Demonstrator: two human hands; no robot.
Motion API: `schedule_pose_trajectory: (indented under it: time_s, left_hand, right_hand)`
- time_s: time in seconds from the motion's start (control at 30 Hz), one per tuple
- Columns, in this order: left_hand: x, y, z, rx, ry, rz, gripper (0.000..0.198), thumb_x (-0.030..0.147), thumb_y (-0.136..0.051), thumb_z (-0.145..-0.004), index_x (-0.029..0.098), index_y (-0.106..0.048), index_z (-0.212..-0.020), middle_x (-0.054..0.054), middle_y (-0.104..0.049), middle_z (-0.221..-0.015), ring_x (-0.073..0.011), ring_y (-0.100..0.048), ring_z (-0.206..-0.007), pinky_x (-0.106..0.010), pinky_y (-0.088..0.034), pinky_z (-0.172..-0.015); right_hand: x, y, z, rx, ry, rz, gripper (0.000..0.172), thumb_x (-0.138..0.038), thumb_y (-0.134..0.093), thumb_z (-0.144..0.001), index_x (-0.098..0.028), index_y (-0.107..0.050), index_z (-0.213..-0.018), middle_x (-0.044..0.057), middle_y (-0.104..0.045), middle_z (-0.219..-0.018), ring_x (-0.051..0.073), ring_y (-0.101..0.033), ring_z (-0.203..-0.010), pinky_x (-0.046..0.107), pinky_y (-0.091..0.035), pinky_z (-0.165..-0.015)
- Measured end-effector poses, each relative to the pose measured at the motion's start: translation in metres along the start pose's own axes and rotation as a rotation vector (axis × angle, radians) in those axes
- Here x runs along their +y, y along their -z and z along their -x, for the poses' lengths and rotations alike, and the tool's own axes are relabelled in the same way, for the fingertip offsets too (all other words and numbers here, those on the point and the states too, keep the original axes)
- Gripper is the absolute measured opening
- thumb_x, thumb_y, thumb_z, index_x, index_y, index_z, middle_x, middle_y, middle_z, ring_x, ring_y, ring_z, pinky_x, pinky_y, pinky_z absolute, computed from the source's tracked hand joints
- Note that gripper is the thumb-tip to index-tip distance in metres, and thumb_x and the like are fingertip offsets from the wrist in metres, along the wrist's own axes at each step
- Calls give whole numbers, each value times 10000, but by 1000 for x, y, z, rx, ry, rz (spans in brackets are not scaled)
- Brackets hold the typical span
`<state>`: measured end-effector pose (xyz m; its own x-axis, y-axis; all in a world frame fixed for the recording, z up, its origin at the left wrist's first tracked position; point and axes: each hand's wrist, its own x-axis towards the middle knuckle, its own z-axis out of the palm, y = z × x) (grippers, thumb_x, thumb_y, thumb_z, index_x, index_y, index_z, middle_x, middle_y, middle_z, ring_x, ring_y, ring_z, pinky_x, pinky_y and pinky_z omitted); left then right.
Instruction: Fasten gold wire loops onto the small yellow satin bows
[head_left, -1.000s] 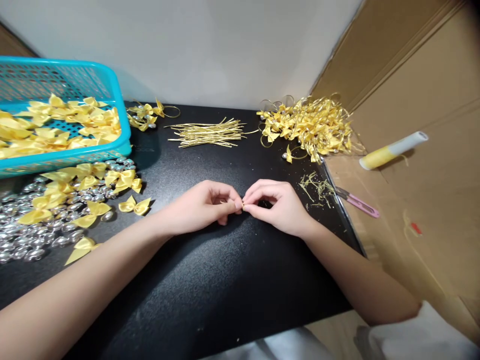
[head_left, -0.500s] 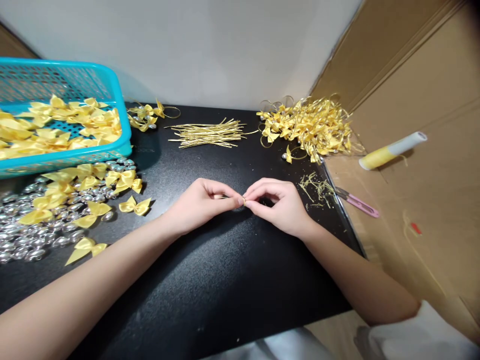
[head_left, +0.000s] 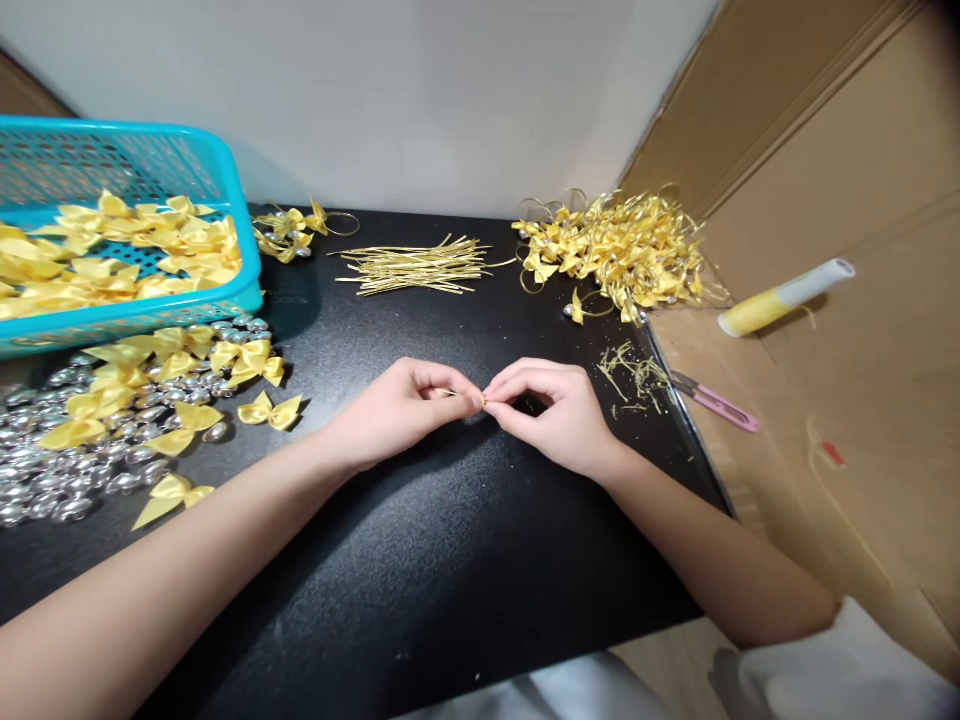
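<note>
My left hand (head_left: 409, 408) and my right hand (head_left: 553, 408) meet fingertip to fingertip above the black table (head_left: 420, 560). Both pinch a thin gold cord (head_left: 448, 392), of which only a short stretch shows at the left fingers; the rest is hidden behind them. Beyond the hands lies a bundle of cut gold cords (head_left: 416, 268). To the left, yellow ribbon bows (head_left: 271, 411) rest among and beside a spread of silver beads (head_left: 75, 470). At the back right is a heap of gold cord loops with bows and beads (head_left: 615, 250).
A turquoise basket (head_left: 251, 240) of yellow bows stands at the left, with a small cluster of looped bows (head_left: 289, 230) beside it. Cord scraps (head_left: 634, 375) lie at the right edge, near a pink cutter (head_left: 724, 408). A white and yellow tube (head_left: 787, 297) rests on cardboard.
The joined fingertips have shifted very slightly left, and a bit more of the cord shows inside the left hand's grip. Both hands keep their pinch.
</note>
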<state>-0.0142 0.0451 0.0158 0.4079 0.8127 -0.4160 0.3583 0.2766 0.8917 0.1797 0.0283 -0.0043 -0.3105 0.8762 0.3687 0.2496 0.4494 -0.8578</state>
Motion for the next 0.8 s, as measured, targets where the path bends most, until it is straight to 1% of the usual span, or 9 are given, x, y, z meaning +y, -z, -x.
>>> schedule_pose_trajectory:
  time_s: [0.1,0.2,0.33,0.47,0.63,0.8]
  left_hand:
    - [-2,-3,-1,42,5,78,211,354,-737,-678,153,-756,-740,13,-641,-617,-92,-472,-575,-206,-331,-542]
    - [-2,-5,-1,59,3,129,189,337,-761,-655,160,-773,-722,20,-649,-587,-82,-461,-553,-202,-338,-541]
    - [-1,-6,1,80,6,168,170,315,-770,-635,162,-781,-708,2,-695,-623,-95,-520,-591,-205,-375,-578]
    - [-1,-5,1,74,11,167,145,296,-764,-638,165,-781,-696,-5,-719,-654,-102,-552,-620,-206,-395,-605]
    - [-3,-4,1,71,10,169,130,290,-763,-637,172,-781,-687,3,-719,-644,-91,-547,-606,-197,-386,-597]
    - [-4,-5,0,66,8,176,123,293,-767,-633,172,-772,-661,4,-726,-648,-86,-558,-612,-191,-395,-610]
  right_hand:
    - [-1,2,0,-2,-1,-8,103,-137,-686,-774,-190,-679,-687,34,-729,-782,148,-683,-727,293,-560,-677]
    - [0,3,-1,-11,4,-7,91,-140,-678,-780,-188,-680,-703,37,-724,-781,142,-672,-715,285,-557,-657]
    - [2,5,-2,-25,57,12,94,-129,-670,-783,-176,-668,-702,37,-716,-770,134,-662,-699,273,-547,-641]
    - [2,6,-4,-33,83,24,100,-125,-668,-786,-169,-657,-697,35,-709,-760,126,-654,-680,261,-539,-628]
    - [2,8,-4,-54,105,24,88,-122,-674,-786,-168,-660,-713,38,-711,-769,132,-661,-698,273,-540,-653]
    - [2,9,-4,-57,91,25,94,-121,-673,-787,-171,-653,-711,35,-709,-771,135,-663,-716,277,-540,-666]
